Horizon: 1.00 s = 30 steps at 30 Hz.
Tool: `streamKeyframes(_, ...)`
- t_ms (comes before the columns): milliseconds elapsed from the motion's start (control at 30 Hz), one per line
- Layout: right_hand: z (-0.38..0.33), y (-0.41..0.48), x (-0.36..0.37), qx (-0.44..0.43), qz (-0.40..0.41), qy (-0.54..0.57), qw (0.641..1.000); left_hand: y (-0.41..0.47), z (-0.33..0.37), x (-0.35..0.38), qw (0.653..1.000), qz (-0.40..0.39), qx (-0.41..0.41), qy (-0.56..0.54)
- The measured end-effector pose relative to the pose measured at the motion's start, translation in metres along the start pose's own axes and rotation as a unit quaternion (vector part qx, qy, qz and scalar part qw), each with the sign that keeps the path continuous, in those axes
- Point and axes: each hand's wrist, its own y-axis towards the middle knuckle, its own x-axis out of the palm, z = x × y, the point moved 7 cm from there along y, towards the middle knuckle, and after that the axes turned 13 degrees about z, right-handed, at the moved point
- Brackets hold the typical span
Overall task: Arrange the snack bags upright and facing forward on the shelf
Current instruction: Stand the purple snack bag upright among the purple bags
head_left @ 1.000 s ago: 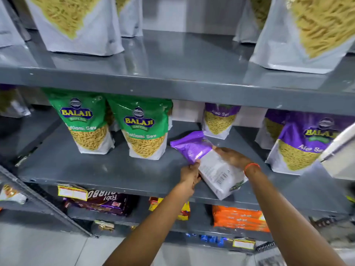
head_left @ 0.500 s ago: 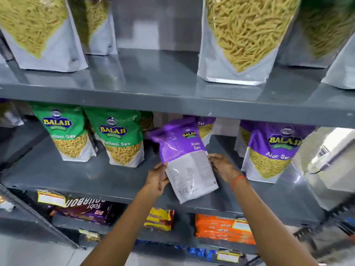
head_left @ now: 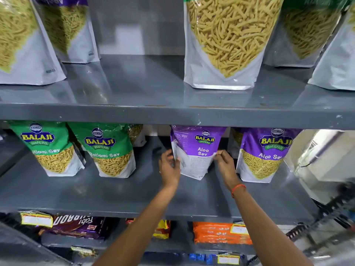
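Hands flanked the purple-and-white Aloo Sev pouch (head_left: 194, 152) standing on the grey metal middle shelf (head_left: 96, 191), between the green Ratlami Sev pouch (head_left: 109, 150) and a second purple Aloo Sev pouch (head_left: 267, 154). My left hand (head_left: 169, 167) pressed its fingers against the pouch's left edge; my right hand (head_left: 224, 164) pinched the right edge between thumb and fingertips. The pouch stood roughly upright, though its printed white panel suggested the back faced out. I judged that letting go unevenly could tip it forward off its narrow base, or nudge it into the neighbouring purple pouch.
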Motion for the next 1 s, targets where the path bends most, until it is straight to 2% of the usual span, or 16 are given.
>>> streamKeyframes(133,-0.002,-0.013,0.007,-0.014,-0.036,-0.012,0.999,-0.051,-0.025,0.014,0.995,-0.081,0.037,0.033)
streamKeyframes(267,-0.003,-0.025,0.017,-0.020,-0.057,-0.021,0.998,-0.056,-0.031,0.019,0.993,-0.102,0.051,0.043)
streamKeyframes(433,-0.009,-0.038,0.022,-0.099,-0.009,-0.104,0.990,-0.038,-0.024,0.012,0.996,-0.036,0.043,0.076)
streamKeyframes(500,-0.018,-0.039,0.024,-0.118,-0.029,-0.128,0.984,-0.029,-0.017,0.008,0.992,0.001,0.051,0.115)
streamKeyframes(567,-0.024,-0.037,0.028,-0.123,-0.054,-0.141,0.981,-0.018,-0.016,0.006,0.991,-0.005,0.049,0.121)
streamKeyframes(700,-0.020,-0.024,0.022,-0.065,-0.053,-0.098,0.992,0.002,-0.030,-0.004,0.995,-0.077,0.021,0.064)
streamKeyframes(767,0.001,-0.016,0.029,0.016,-0.091,-0.086,0.992,0.023,-0.054,0.007,0.981,-0.187,-0.009,0.049)
streamKeyframes(800,0.004,-0.018,0.030,0.032,-0.128,-0.081,0.988,0.024,-0.053,0.006,0.975,-0.216,-0.009,0.050)
streamKeyframes(867,0.008,-0.025,0.030,0.047,-0.170,-0.079,0.981,0.029,-0.050,0.007,0.966,-0.251,-0.002,0.061)
streamKeyframes(1000,0.001,-0.039,0.037,0.019,-0.139,-0.054,0.989,0.047,-0.041,0.006,0.954,-0.297,-0.008,0.036)
